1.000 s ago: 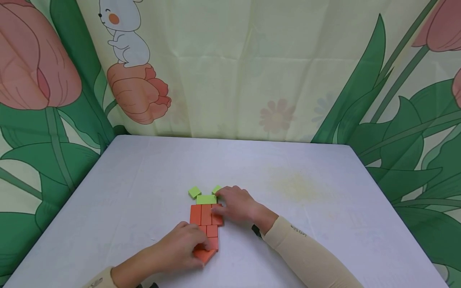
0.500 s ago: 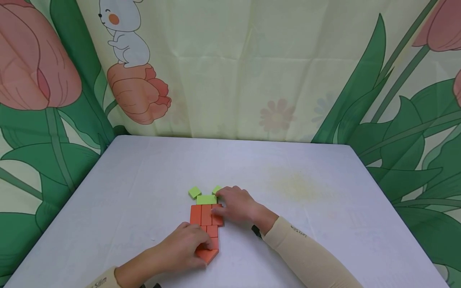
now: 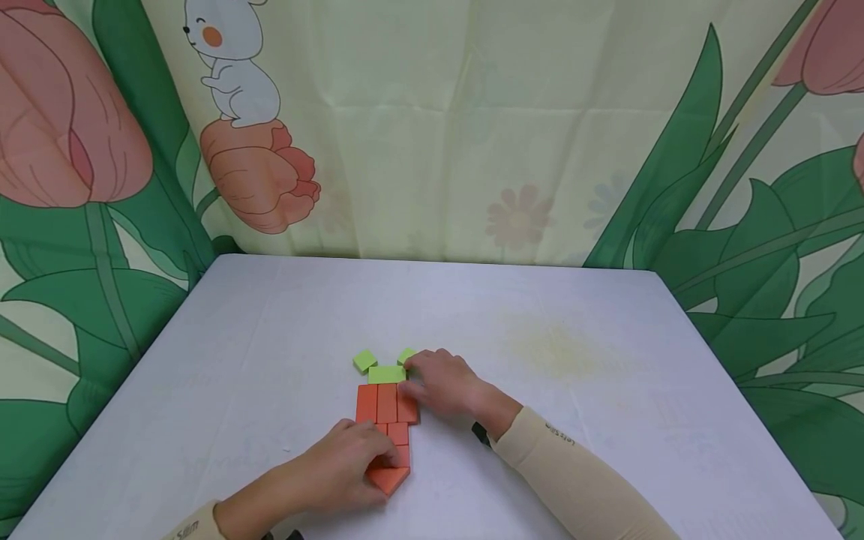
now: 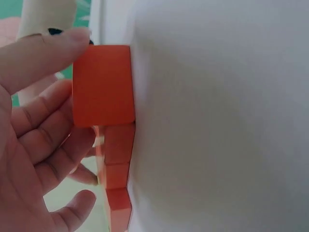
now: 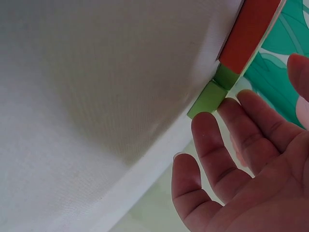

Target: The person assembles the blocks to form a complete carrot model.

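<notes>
On the white table lies a flat figure of wooden blocks. At its near end, my left hand [image 3: 337, 466] pinches an orange triangular block [image 3: 390, 478]; the left wrist view shows thumb and fingers on either side of this block [image 4: 102, 87]. Above it come smaller orange blocks [image 3: 398, 433], partly hidden by that hand, then a row of three upright orange blocks [image 3: 387, 403]. A green rectangular block [image 3: 387, 374] tops the row. My right hand [image 3: 445, 384] reaches over the right side, its loosely bent fingertips at the right green block [image 5: 207, 99]. A tilted green block [image 3: 365, 361] lies left.
The white cloth-covered table [image 3: 574, 450] extends around the figure, with a faint yellowish stain [image 3: 556, 349] on the right. A printed curtain [image 3: 418, 135] hangs behind the table's far edge.
My left hand has shifted slightly right, and the triangular block has moved right with it. My right thumb has drawn back a little over the orange row; the other blocks look unmoved.
</notes>
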`<state>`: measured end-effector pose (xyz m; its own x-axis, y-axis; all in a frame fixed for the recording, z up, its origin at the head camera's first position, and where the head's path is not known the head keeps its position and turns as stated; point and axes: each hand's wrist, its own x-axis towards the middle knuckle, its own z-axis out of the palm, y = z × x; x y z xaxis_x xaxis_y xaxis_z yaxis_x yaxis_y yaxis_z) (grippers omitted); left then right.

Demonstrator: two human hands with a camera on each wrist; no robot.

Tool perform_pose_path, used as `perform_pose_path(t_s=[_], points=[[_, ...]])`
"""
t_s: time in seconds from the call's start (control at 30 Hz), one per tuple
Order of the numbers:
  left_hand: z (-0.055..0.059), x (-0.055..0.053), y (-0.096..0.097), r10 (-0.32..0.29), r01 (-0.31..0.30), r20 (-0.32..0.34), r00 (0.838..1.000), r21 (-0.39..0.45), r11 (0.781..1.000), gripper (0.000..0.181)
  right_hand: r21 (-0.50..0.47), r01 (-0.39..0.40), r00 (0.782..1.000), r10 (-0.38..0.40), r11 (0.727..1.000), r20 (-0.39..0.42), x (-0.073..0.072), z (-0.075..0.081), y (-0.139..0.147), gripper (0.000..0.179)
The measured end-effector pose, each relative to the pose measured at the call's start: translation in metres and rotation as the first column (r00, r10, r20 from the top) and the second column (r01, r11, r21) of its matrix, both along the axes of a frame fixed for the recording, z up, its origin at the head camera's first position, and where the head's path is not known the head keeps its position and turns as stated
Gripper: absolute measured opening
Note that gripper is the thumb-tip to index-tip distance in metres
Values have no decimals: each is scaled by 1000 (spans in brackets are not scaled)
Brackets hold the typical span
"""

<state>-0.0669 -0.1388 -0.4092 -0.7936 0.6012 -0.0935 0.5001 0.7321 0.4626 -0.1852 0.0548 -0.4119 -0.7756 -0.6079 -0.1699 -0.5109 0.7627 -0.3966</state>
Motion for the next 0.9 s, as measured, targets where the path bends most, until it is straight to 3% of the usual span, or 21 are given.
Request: perform_pose_path(t_s=[0.17, 0.37, 0.63, 0.9], points=[[7, -3, -6, 26, -28, 74, 997, 22, 999, 32, 2, -6, 1000, 6, 1000, -5, 0, 0, 0, 43], [17, -11, -19, 69, -70, 91, 993, 8, 998, 35, 1, -9, 1000, 9, 1000, -4, 1, 0, -1, 42], [14, -24, -31, 184, -185, 30, 982, 8, 983, 40, 15, -14, 999, 15, 1000, -35, 1, -1, -1, 38], [6, -30, -27, 148, -149, 3, 989, 3, 989, 58, 12, -7, 1000, 8, 1000, -27, 1, 0, -1, 38]])
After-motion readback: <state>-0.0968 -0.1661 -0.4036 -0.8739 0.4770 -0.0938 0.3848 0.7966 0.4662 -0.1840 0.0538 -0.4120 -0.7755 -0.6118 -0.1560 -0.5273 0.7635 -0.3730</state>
